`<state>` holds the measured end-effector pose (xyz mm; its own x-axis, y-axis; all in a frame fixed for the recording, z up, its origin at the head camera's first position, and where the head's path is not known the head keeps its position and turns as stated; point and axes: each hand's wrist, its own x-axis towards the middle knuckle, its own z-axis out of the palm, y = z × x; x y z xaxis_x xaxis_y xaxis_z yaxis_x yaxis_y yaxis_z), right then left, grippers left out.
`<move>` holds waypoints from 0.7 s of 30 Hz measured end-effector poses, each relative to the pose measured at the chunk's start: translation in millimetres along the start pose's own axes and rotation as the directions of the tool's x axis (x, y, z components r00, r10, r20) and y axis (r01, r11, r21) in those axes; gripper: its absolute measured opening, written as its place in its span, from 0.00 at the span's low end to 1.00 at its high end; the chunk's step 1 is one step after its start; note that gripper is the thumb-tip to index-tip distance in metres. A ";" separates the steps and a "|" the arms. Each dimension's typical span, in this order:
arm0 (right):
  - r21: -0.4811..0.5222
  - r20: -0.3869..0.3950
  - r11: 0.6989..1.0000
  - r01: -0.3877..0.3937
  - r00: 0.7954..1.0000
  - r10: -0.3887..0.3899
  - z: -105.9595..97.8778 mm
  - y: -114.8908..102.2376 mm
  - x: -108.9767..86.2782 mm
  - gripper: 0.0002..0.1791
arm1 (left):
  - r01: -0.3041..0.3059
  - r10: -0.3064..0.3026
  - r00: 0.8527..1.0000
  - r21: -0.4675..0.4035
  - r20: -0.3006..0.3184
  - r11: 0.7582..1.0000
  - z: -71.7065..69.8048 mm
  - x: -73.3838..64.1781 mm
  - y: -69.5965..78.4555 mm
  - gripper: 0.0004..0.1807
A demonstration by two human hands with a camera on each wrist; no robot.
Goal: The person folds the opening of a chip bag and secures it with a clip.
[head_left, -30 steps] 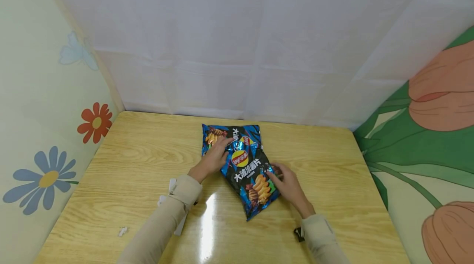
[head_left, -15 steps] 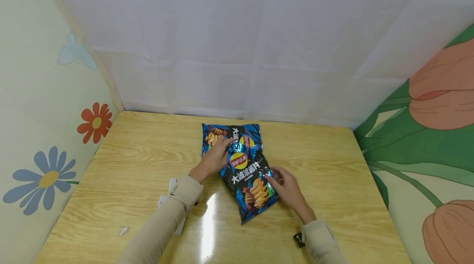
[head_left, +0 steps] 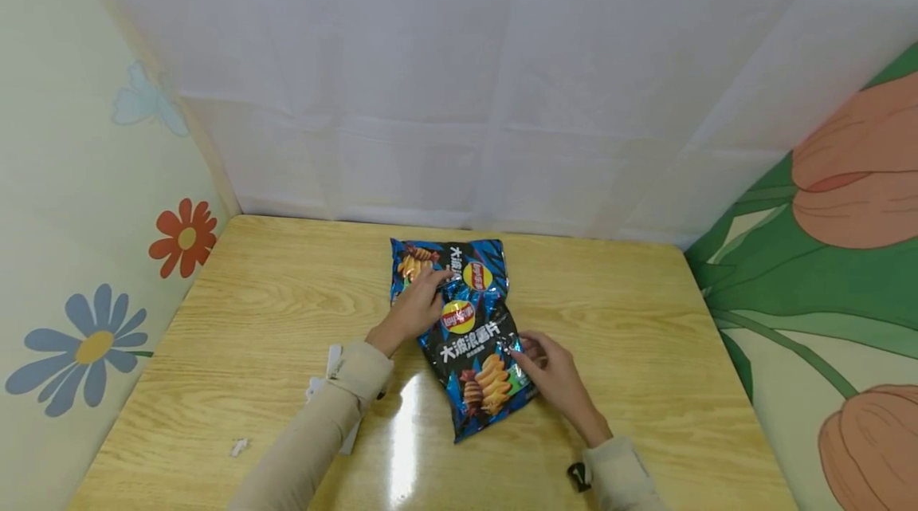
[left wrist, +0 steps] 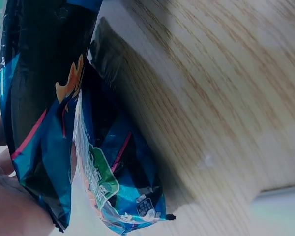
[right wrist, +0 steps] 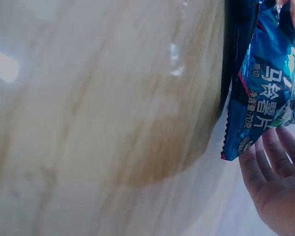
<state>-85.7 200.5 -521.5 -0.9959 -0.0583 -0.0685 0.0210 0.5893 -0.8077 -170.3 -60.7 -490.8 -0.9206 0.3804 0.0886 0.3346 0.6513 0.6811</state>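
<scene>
Two blue and black chip bags overlap on the table. The front chip bag (head_left: 469, 359) lies slanted over the lower part of the back chip bag (head_left: 423, 254), its yellow and red logo uppermost. My left hand (head_left: 412, 308) holds a bag where the two meet, its fingertips near the back bag's lettering; which bag it grips is partly hidden. At the front bag's right edge, my right hand (head_left: 559, 371) pinches with the thumb on top and fingers beneath. In the right wrist view, the fingers (right wrist: 278, 152) stand behind the bag's blue end.
The wooden table (head_left: 287, 280) meets a white sheet (head_left: 402, 96) at the back. White pieces (head_left: 333, 363) lie partly under the left sleeve, and a small white scrap (head_left: 239, 447) lies further left. A small black item (head_left: 577, 477) sits by the right cuff.
The front bag has swung down and to the left, uncovering more of the back bag's logo. My right hand has shifted slightly nearer; the left hand and back bag have barely moved.
</scene>
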 end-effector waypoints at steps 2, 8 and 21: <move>0.011 0.006 1.000 -0.007 1.000 0.007 0.7 -0.1 -1.4 0.21 | 0.007 -0.007 1.000 -0.005 0.002 1.000 0.2 -0.7 0.0 0.24; 0.007 0.021 0.999 -0.039 0.999 0.039 1.0 -0.4 -4.8 0.21 | 0.033 -0.033 0.999 -0.022 0.022 0.999 0.4 -2.1 0.2 0.22; 0.007 0.057 0.998 -0.067 0.996 0.066 1.1 -1.9 -14.4 0.24 | 0.029 -0.029 0.999 -0.019 0.019 0.999 3.0 -3.7 -2.4 0.16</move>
<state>-71.4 199.3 -519.6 -0.9857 -0.0653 -0.1555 0.0883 0.5860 -0.8055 -167.0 -61.7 -494.9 -0.9259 0.3738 0.0554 0.3038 0.6492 0.6973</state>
